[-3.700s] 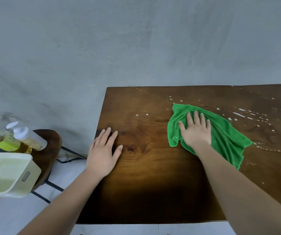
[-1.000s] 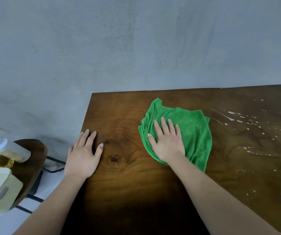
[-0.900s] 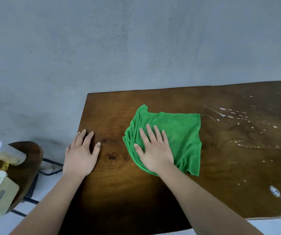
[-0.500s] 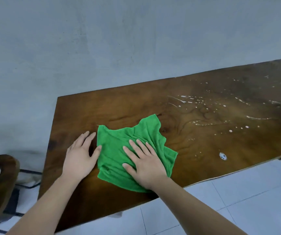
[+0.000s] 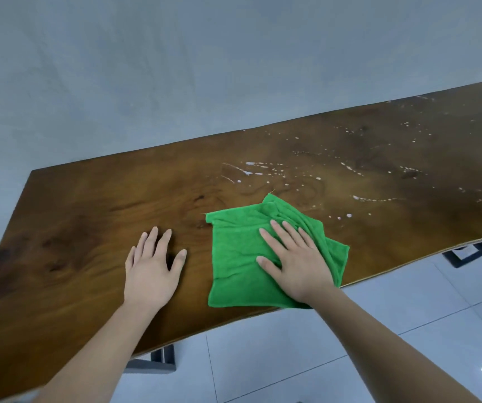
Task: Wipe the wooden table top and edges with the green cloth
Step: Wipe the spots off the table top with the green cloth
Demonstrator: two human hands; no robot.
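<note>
a left hand (image 5: 151,271) lies flat on the wooden table (image 5: 82,228), fingers spread. just right of it, the right hand (image 5: 297,263) presses the green cloth (image 5: 236,257) at the near edge, fingers spread. white droplets (image 5: 263,170) speckle the far right. no readable writing.

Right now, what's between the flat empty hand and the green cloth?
Only bare brown wooden table top lies between the left hand and green cloth, per the head view.
</note>
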